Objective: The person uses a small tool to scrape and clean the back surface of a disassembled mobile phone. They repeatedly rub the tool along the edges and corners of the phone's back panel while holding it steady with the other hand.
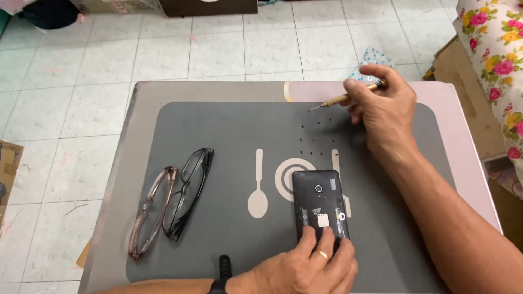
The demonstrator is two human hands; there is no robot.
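- My right hand (384, 111) was closed around a small brass-handled screwdriver (348, 98), pinched between thumb and fingers, with its thin tip pointing left and hanging just above the mat.
- My left hand (305, 267) lay on the near end of the phone (318, 204), fingertips pressed flat on its open back and gripping nothing; a ring sat on one finger and a dark band on the wrist.
- The phone was a black one, back cover off and inner panel showing, lying lengthwise on the mat with the camera lens toward its far end.
- It rested over a pale printed ring on the dark grey mat (229, 136), with a printed spoon shape just to the left of the phone.
- A scatter of tiny dark screws (316, 133) lay on the mat beyond the phone's far end, below the screwdriver tip.
- Well to the left of the phone lay two pairs of folded glasses touching side by side: the black-framed glasses (188, 193) nearer the phone, the pinkish translucent glasses (152, 212) farther out.
- The mat covered most of a grey surface (218, 90), its right part a paler pink.
- Beyond the surface, past the phone's far end, was a white tiled floor (218, 49); off to the right hung a floral cloth (493, 54).
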